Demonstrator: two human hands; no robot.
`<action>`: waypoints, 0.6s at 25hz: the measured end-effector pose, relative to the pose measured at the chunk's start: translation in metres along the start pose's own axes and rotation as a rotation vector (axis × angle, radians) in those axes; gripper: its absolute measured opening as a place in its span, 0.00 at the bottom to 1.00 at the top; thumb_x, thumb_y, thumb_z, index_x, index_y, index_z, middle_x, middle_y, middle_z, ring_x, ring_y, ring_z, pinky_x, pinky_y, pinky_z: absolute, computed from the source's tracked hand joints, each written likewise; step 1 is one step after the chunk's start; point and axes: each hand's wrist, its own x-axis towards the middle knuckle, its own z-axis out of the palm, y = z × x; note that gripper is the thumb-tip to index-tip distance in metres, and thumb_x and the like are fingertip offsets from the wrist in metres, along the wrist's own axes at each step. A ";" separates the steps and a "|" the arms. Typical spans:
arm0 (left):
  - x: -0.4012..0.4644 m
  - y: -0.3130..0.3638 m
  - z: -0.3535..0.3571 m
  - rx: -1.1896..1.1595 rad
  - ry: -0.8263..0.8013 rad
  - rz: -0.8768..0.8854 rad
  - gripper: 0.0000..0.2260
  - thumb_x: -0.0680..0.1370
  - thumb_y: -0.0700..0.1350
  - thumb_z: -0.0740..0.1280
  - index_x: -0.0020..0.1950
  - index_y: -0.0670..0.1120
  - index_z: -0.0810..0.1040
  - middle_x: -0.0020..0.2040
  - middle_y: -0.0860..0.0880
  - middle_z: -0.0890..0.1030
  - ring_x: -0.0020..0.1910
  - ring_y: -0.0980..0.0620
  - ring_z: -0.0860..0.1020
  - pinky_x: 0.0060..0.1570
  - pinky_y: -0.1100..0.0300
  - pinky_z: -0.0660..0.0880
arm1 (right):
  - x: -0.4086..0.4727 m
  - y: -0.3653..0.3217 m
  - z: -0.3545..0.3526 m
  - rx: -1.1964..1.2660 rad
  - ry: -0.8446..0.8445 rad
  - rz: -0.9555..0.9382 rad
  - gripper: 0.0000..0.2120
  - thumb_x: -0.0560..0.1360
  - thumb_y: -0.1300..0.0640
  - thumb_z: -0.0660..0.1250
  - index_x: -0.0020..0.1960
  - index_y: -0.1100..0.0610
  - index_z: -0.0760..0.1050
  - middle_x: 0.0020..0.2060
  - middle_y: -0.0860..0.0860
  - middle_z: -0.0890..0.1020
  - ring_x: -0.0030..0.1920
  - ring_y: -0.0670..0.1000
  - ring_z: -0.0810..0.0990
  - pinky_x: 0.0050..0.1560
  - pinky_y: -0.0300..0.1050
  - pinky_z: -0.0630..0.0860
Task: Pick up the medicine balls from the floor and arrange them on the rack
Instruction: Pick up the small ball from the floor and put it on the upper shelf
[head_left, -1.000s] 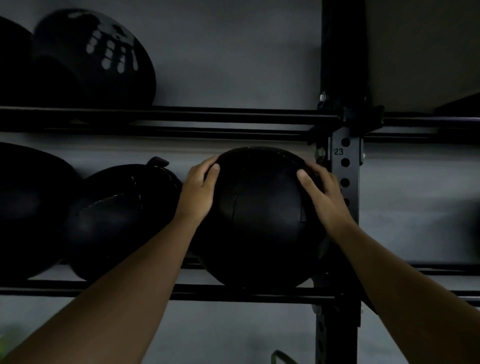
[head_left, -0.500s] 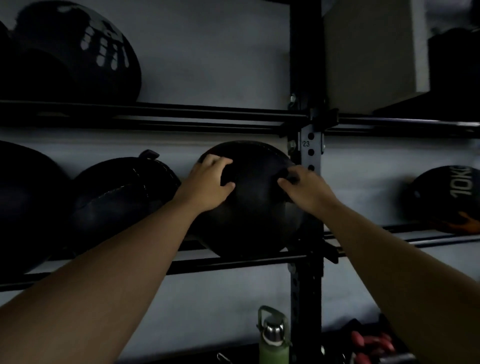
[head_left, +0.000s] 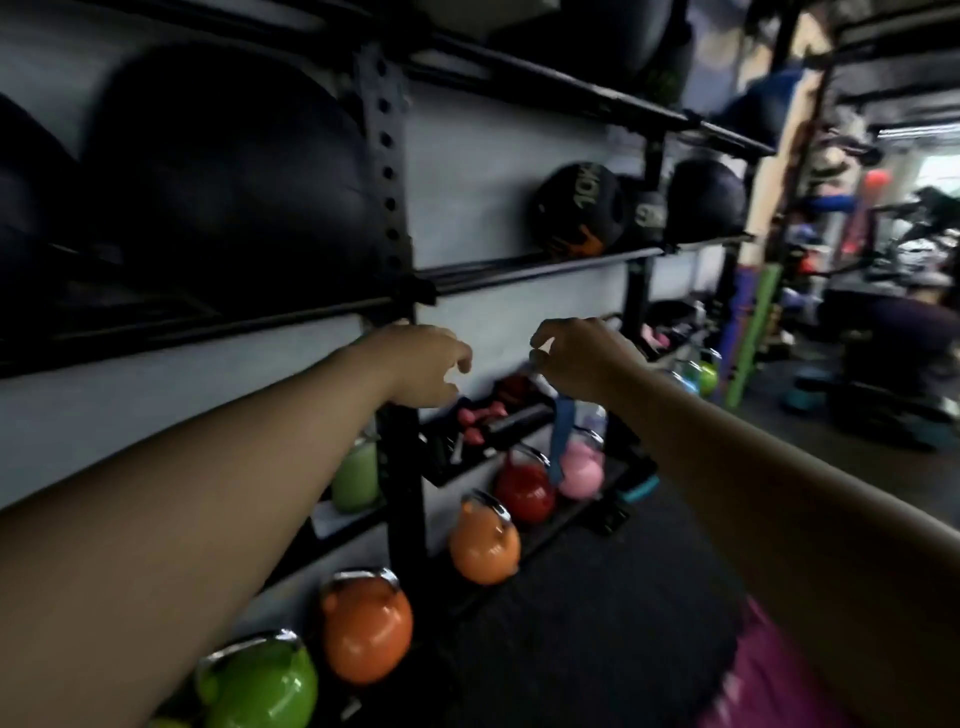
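— Where are the arms?
— Both reach forward, bare, nearly level with each other. The left hand (head_left: 426, 366) hangs with fingers loosely curled, empty.
— And the right hand (head_left: 576, 356)?
— Fingers bent downward, apparently empty too, though blur makes it hard to tell.

dim, underexposed shot; black round medicine balls (head_left: 228, 176) on the black steel rack (head_left: 387, 171) lose detail. daylight enters far right. heavy motion blur, wide-angle bending at edges.
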 end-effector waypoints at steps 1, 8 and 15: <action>0.004 0.025 0.014 0.008 -0.036 0.048 0.18 0.81 0.50 0.67 0.71 0.52 0.79 0.71 0.48 0.80 0.70 0.43 0.79 0.66 0.52 0.73 | -0.024 0.024 0.002 -0.037 -0.011 0.026 0.13 0.79 0.50 0.64 0.60 0.49 0.83 0.61 0.59 0.85 0.60 0.63 0.83 0.50 0.49 0.76; -0.008 0.271 0.125 -0.149 -0.278 0.321 0.16 0.81 0.51 0.69 0.69 0.53 0.81 0.68 0.47 0.83 0.65 0.43 0.81 0.65 0.49 0.78 | -0.265 0.203 0.016 -0.122 -0.181 0.376 0.13 0.79 0.49 0.63 0.59 0.50 0.82 0.60 0.59 0.85 0.61 0.66 0.83 0.50 0.53 0.75; -0.126 0.506 0.320 -0.226 -0.750 0.488 0.19 0.82 0.51 0.69 0.73 0.51 0.79 0.70 0.48 0.81 0.60 0.48 0.79 0.58 0.54 0.75 | -0.557 0.318 0.116 0.027 -0.491 0.730 0.15 0.79 0.52 0.63 0.62 0.50 0.82 0.60 0.61 0.84 0.58 0.66 0.83 0.48 0.50 0.76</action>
